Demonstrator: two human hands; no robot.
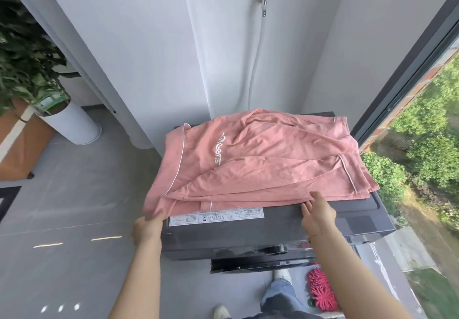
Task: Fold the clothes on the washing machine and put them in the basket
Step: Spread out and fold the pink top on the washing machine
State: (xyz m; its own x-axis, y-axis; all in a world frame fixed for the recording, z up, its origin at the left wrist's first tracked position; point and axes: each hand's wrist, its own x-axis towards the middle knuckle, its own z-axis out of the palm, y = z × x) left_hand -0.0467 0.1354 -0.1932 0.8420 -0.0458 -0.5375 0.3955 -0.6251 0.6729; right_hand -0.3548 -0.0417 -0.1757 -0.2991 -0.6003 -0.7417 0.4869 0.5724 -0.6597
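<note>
A pink garment (260, 159) with white piping and white lettering lies spread and creased over the top of the dark grey washing machine (347, 219). My left hand (149, 226) grips the garment's near left corner, which hangs over the machine's left edge. My right hand (318, 211) lies at the garment's near hem toward the right, fingers stretched out and touching the fabric edge. No basket is in view.
A potted plant in a white pot (72, 124) stands on the grey floor at the left. A tap and hose (263, 20) hang on the wall behind. A window (422, 82) runs along the right. Pink fluffy items (320, 291) lie by my feet.
</note>
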